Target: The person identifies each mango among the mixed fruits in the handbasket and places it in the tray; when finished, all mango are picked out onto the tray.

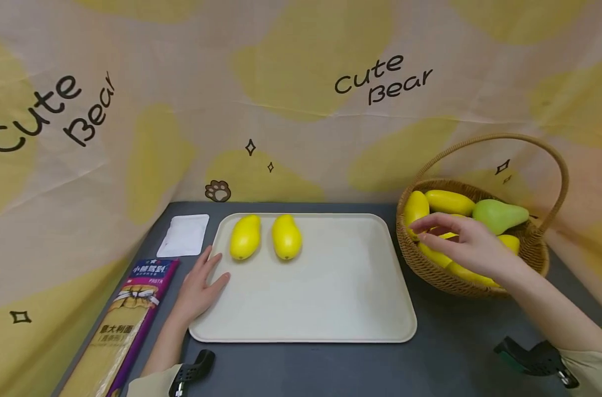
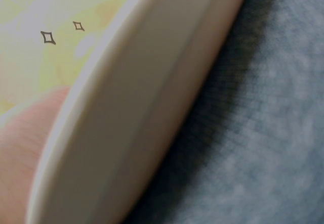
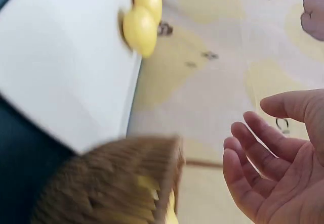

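Observation:
My left hand (image 1: 200, 289) rests on the left rim of a cream rectangular tray (image 1: 330, 286), fingers spread; in the left wrist view the tray's side wall (image 2: 126, 92) fills the middle. Two plump yellow mango-like fruits (image 1: 245, 237) (image 1: 287, 237) lie side by side at the tray's back left. Over the wicker basket (image 1: 440, 278) at the right hovers my right hand (image 1: 472, 245), its fingers loosely bent with nothing between them in the right wrist view. Several yellow fruits (image 1: 449, 202) and a green pear (image 1: 499, 216) fill the basket, partly hidden under this hand.
A tall arched handle (image 1: 509, 136) rises over the basket. Left of the tray lie a white flat packet (image 1: 184, 235) and a long pasta bag (image 1: 122, 325). Behind the dark grey tabletop (image 1: 301, 366) hangs a yellow-patterned cloth (image 1: 291, 99).

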The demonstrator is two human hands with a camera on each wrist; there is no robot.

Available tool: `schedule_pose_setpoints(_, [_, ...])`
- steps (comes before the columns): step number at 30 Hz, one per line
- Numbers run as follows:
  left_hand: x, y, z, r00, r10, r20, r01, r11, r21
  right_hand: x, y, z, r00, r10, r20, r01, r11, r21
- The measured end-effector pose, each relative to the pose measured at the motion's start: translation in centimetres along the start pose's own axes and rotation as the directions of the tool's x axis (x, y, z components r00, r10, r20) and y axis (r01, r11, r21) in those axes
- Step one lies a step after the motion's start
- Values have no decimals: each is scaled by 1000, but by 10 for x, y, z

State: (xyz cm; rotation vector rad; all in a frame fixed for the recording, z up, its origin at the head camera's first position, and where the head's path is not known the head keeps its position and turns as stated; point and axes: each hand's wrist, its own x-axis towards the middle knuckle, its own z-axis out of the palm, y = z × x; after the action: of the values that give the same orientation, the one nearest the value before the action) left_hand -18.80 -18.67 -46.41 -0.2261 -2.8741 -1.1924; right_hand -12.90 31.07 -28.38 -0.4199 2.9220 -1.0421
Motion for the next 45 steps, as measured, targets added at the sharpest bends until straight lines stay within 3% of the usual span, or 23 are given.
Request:
schedule_pose_setpoints(6, [-3,-1,-3,1000,-17,13,17,1000,-1,12,27,-30,997,73,15,-69,978,-198])
schedule_pose_setpoints(14, [-1,1,-2,1000,-3,15,3,1000,-4,27,58,-53,978,184,95,-137,920,-366])
schedule_pose_setpoints(19, [-1,-3,-1,1000,5,9,-5,1000,2,36,63,-56,958,242,154,-145,871,-469])
schedule_pose_setpoints(25, [1,-6,2,1000,11,-1,-11,1000,8,44,67,-52,938,298,178,-171,841,-513])
schedule_pose_setpoints(30, [1,-4,1,1000,12,-3,-12,1000,9,46,72,-47,939,284,191,-151,844,-515])
schedule_pose_setpoints(40, [1,1,0,1000,3,0,-3,1000,6,45,74,-44,958,194,212,-86,897,-435])
schedule_pose_setpoints(45, [1,0,1,1000,-1,0,1,1000,10,46,75,-43,956,174,237,-66,912,-405])
